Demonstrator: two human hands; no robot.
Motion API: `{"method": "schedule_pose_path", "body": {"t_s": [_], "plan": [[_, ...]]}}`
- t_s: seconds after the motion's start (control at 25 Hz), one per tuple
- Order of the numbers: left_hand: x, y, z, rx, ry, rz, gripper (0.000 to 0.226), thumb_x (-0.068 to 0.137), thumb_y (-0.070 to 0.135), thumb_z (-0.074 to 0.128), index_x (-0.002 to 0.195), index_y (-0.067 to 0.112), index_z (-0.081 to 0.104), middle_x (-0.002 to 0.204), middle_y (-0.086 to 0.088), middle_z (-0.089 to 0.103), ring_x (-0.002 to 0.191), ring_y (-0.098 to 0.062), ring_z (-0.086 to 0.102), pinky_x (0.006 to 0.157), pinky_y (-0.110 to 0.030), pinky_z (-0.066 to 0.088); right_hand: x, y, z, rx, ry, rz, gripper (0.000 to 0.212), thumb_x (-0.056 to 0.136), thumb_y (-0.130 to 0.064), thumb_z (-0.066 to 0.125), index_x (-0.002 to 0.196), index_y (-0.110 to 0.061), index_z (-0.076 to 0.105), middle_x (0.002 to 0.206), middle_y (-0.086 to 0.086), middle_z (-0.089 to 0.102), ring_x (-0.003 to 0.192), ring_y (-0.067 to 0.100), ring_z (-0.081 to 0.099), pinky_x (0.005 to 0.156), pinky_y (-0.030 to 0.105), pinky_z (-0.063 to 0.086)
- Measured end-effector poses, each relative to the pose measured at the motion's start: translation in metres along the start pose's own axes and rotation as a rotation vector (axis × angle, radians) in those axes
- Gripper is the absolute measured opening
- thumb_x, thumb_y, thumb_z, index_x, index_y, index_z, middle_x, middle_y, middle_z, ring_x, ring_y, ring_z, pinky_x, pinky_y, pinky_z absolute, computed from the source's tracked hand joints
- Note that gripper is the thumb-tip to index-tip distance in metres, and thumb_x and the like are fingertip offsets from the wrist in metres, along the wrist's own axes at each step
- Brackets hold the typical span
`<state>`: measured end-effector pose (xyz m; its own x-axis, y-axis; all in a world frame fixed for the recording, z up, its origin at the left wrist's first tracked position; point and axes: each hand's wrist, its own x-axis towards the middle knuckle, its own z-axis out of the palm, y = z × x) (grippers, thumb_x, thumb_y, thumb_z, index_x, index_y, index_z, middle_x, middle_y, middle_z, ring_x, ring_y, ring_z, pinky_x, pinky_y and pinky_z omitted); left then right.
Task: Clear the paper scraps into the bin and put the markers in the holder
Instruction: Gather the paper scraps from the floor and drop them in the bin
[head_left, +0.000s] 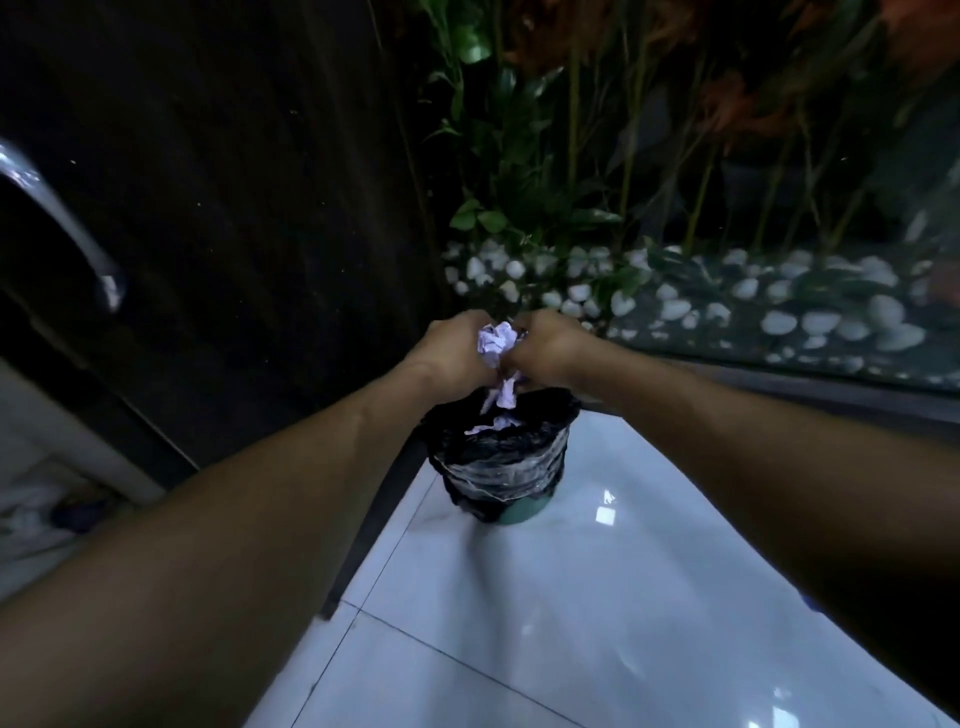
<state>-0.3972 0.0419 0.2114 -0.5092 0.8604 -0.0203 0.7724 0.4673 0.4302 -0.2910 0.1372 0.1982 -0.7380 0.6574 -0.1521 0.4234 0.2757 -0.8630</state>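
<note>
Paper scraps (497, 340), pale lilac and crumpled into a loose wad, sit pinched between the person's two hands above the bin. The fingers of the left hand (448, 347) curl closed around the left side of the wad, and the fingers of the right hand (545, 344) close on its right side, so the two fists press the paper between them with knuckles turned up. A creased tuft of the same paper shows at the top of the grip. Below the hands, more lilac pieces (505, 393) hang in the air, apart from the hands, and others (491, 425) lie just inside the mouth of the bin. They look thin, torn at the edges and blurred.

The bin (503, 457) stands directly under the hands on a glossy white tiled floor (597, 597). It is a small round container lined with a black plastic bag that folds over the rim and is wrinkled down the sides; a green base shows beneath the bag. Both bare forearms reach in from the bottom corners of the view.

Beyond the bin lies a bed of white pebbles (779, 312) with green plants (519, 156) rising from it. A dark wall (234, 182) fills the left. No writing or label can be read anywhere.
</note>
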Motion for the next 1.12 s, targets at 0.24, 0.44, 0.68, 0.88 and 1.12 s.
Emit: {"method": "schedule_pose_path", "body": {"t_s": [0.24, 0.44, 0.68, 0.88, 1.12], "plan": [[0.002, -0.007, -0.003, 0.054, -0.116, -0.101, 0.075, 0.083, 0.024, 0.079, 0.146, 0.022, 0.037, 0.125, -0.008, 0.061, 0.105, -0.028, 0.062, 0.082, -0.037, 0.054, -0.008, -0.005, -0.008, -0.168, -0.152, -0.007, 0.032, 0.094, -0.01, 0.059, 0.125, -0.02, 0.062, 0.086, 0.013, 0.066, 0.07, 0.027, 0.059, 0.057, 0.032, 0.05], [-0.003, 0.018, -0.009, 0.007, -0.085, -0.107, 0.057, 0.087, 0.027, 0.073, 0.136, 0.021, 0.046, 0.116, -0.003, 0.058, 0.095, -0.021, 0.059, 0.081, -0.037, 0.054, -0.026, -0.008, -0.029, -0.2, -0.102, -0.029, 0.033, 0.097, -0.013, 0.058, 0.129, -0.02, 0.062, 0.104, 0.019, 0.07, 0.093, 0.033, 0.07, 0.078, 0.046, 0.061], [-0.008, 0.098, 0.028, -0.05, -0.126, -0.005, 0.061, 0.093, 0.03, 0.07, 0.145, 0.018, 0.04, 0.121, -0.006, 0.054, 0.083, -0.015, 0.054, 0.083, -0.04, 0.052, -0.09, 0.043, -0.109, -0.433, 0.001, 0.076, 0.027, 0.09, -0.028, 0.07, 0.115, -0.017, 0.067, 0.097, 0.008, 0.072, 0.093, 0.026, 0.071, 0.083, 0.044, 0.061], [-0.018, 0.21, 0.098, -0.06, -0.278, 0.268, 0.066, 0.089, 0.034, 0.073, 0.145, 0.015, 0.042, 0.14, -0.008, 0.052, 0.112, -0.023, 0.055, 0.083, -0.035, 0.048, -0.171, 0.118, -0.199, -0.84, -0.054, 0.295, 0.036, 0.087, -0.039, 0.071, 0.117, -0.017, 0.07, 0.115, 0.005, 0.07, 0.103, 0.027, 0.066, 0.088, 0.033, 0.053], [-0.064, 0.341, 0.208, -0.023, -0.523, 0.587, 0.07, 0.085, 0.036, 0.074, 0.144, 0.015, 0.044, 0.142, -0.006, 0.052, 0.123, -0.025, 0.054, 0.092, -0.032, 0.047, -0.281, 0.196, -0.294, -0.857, 0.046, 0.584, 0.045, 0.084, -0.042, 0.074, 0.121, -0.018, 0.066, 0.116, 0.007, 0.069, 0.102, 0.029, 0.066, 0.092, 0.041, 0.055]]}}
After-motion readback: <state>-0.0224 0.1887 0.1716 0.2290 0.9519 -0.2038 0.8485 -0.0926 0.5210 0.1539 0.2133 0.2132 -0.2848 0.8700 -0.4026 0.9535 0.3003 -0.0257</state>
